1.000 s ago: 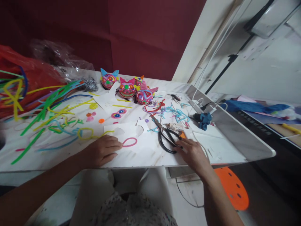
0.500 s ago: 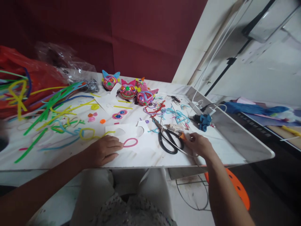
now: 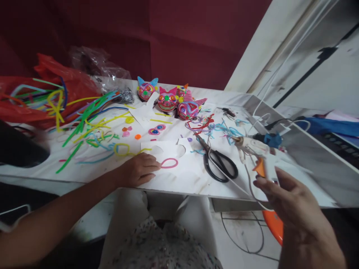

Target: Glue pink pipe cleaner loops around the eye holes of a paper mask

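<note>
My left hand (image 3: pixel 140 170) rests on the tabletop, its fingers closed at the end of a pink pipe cleaner loop (image 3: pixel 176 162). The loop lies over a white sheet of paper (image 3: pixel 190 168) with rounded cut-outs. My right hand (image 3: pixel 290 194) grips the handle of a white hot glue gun (image 3: pixel 255 147) with an orange trigger, raised above the table's right side and its nozzle pointing left. Between my hands lie scissors with black handles (image 3: pixel 217 175), the glue gun's cord crossing them. A yellow pipe cleaner (image 3: pixel 122 150) is bent into a loop beyond my left hand.
Several colourful decorated animal heads (image 3: pixel 167 100) stand at the back. Green pipe cleaners (image 3: pixel 84 121) and a red plastic bag (image 3: pixel 75 84) lie on the left, near a dark blurred object (image 3: pixel 22 145). Blue scraps (image 3: pixel 228 130) lie right of centre. A raised side panel (image 3: pixel 303 160) edges the right.
My right hand has lifted the glue gun off the table, moving it right and closer. The view has shifted left. My left hand stays by the pink loop.
</note>
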`<state>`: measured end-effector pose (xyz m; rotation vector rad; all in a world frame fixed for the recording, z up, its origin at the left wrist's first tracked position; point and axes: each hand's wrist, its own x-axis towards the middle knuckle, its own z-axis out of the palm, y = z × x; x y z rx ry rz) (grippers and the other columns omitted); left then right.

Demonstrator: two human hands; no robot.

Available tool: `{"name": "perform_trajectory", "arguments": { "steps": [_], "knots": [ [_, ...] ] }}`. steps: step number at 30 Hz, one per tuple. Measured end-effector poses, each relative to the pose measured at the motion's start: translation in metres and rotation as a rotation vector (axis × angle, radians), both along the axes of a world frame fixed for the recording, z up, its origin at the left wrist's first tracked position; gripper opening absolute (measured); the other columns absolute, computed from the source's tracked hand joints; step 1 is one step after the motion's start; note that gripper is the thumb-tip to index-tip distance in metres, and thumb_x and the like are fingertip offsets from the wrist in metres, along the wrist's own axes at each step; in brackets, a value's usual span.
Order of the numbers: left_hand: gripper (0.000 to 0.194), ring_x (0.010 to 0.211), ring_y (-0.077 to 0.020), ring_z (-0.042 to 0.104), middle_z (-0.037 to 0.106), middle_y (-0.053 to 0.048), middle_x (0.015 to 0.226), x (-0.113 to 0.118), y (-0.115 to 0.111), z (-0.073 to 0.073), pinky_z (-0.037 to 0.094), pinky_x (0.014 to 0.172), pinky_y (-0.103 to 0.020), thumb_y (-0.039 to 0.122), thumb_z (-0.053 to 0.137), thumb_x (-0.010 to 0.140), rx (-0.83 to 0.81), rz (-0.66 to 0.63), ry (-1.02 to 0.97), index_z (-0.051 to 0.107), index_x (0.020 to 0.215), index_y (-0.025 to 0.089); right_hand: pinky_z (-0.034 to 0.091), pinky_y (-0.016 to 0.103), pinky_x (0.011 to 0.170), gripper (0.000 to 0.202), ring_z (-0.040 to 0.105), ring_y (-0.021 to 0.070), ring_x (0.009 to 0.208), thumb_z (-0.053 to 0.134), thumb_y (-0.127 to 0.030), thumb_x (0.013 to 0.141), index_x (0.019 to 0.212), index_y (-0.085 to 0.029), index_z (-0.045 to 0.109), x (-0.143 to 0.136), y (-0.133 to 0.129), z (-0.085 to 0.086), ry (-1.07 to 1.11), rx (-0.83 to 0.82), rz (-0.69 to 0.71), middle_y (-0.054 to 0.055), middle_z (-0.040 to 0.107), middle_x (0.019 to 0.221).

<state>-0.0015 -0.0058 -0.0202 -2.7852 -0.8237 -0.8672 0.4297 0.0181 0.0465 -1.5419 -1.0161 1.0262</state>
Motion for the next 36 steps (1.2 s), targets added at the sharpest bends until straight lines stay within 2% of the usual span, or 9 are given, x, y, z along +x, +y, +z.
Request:
{"name": "perform_trajectory", "arguments": {
  "steps": [3, 8, 12, 16, 21, 26, 30, 33, 36],
  "knots": [
    [0.022, 0.109, -0.0261, 0.074, 0.082, -0.013, 0.116, -0.001, 0.000, -0.002, 0.058, 0.098, -0.041, 0.020, 0.059, 0.107, -0.001, 0.000, 0.012, 0.069, 0.126, 0.015, 0.061, 0.040, 0.062, 0.048, 0.067, 0.0267, 0.069, 0.097, -0.037, 0.041, 0.082, -0.032, 0.074, -0.013, -0.022, -0.005, 0.052, -0.018, 0.089, 0.002, 0.069, 0.076],
    [0.024, 0.110, -0.0260, 0.073, 0.082, -0.014, 0.115, -0.001, 0.001, -0.002, 0.058, 0.098, -0.041, 0.022, 0.058, 0.109, -0.006, -0.022, 0.003, 0.069, 0.129, 0.015, 0.057, 0.039, 0.053, 0.047, 0.063, 0.0246, 0.055, 0.100, -0.051, 0.055, 0.072, -0.031, 0.061, -0.032, -0.048, -0.028, 0.074, -0.084, 0.318, 0.001, 0.070, 0.066],
    [0.022, 0.108, -0.0270, 0.072, 0.082, -0.016, 0.113, 0.000, 0.001, -0.001, 0.058, 0.096, -0.042, 0.021, 0.057, 0.108, -0.002, -0.034, 0.004, 0.068, 0.126, 0.013, 0.058, 0.037, 0.054, 0.047, 0.064, 0.0232, 0.052, 0.101, -0.047, 0.057, 0.070, -0.030, 0.059, -0.054, -0.059, -0.035, 0.082, -0.150, 0.464, -0.002, 0.067, 0.059],
    [0.021, 0.107, -0.0270, 0.072, 0.081, -0.016, 0.113, 0.001, 0.001, -0.001, 0.058, 0.096, -0.043, 0.020, 0.057, 0.108, -0.013, -0.031, 0.019, 0.068, 0.125, 0.013, 0.056, 0.034, 0.050, 0.051, 0.064, 0.0210, 0.049, 0.101, -0.050, 0.058, 0.068, -0.029, 0.056, -0.074, -0.059, -0.037, 0.120, -0.147, 0.567, -0.004, 0.065, 0.058],
    [0.023, 0.109, -0.0264, 0.072, 0.081, -0.016, 0.116, 0.000, 0.001, -0.002, 0.059, 0.097, -0.043, 0.021, 0.055, 0.109, -0.009, -0.027, 0.022, 0.067, 0.127, 0.014, 0.055, 0.033, 0.051, 0.049, 0.066, 0.0208, 0.053, 0.087, -0.067, 0.075, 0.072, -0.028, 0.056, -0.084, -0.055, -0.043, 0.083, -0.092, 0.615, 0.000, 0.070, 0.064],
    [0.023, 0.110, -0.0270, 0.073, 0.081, -0.017, 0.116, 0.000, 0.001, -0.002, 0.059, 0.098, -0.044, 0.022, 0.055, 0.109, 0.008, -0.033, 0.019, 0.067, 0.127, 0.014, 0.062, 0.038, 0.058, 0.046, 0.069, 0.0222, 0.053, 0.086, -0.063, 0.078, 0.070, -0.030, 0.055, -0.092, -0.054, -0.041, 0.058, -0.030, 0.653, -0.002, 0.074, 0.070],
    [0.023, 0.108, -0.0274, 0.072, 0.080, -0.016, 0.113, 0.001, 0.000, 0.000, 0.059, 0.097, -0.044, 0.023, 0.052, 0.111, 0.008, -0.017, 0.024, 0.067, 0.125, 0.013, 0.065, 0.039, 0.052, 0.031, 0.071, 0.0251, 0.060, 0.081, -0.058, 0.083, 0.071, -0.032, 0.068, -0.098, -0.053, -0.030, 0.030, -0.044, 0.753, 0.001, 0.074, 0.072],
    [0.024, 0.107, -0.0274, 0.071, 0.079, -0.015, 0.109, 0.001, -0.001, 0.000, 0.057, 0.095, -0.043, 0.023, 0.051, 0.111, 0.010, 0.004, 0.040, 0.068, 0.125, 0.014, 0.065, 0.039, 0.050, 0.024, 0.067, 0.0212, 0.053, 0.079, -0.052, 0.084, 0.074, -0.032, 0.072, -0.100, -0.051, -0.026, 0.057, -0.061, 0.800, 0.001, 0.077, 0.076],
    [0.023, 0.105, -0.0269, 0.071, 0.078, -0.014, 0.107, 0.000, -0.002, 0.000, 0.056, 0.094, -0.043, 0.023, 0.052, 0.110, 0.008, 0.019, 0.063, 0.068, 0.125, 0.015, 0.064, 0.036, 0.048, 0.020, 0.063, 0.0187, 0.049, 0.080, -0.048, 0.083, 0.076, -0.031, 0.070, -0.102, -0.049, -0.029, 0.090, -0.058, 0.793, 0.000, 0.076, 0.074]
  ]
}}
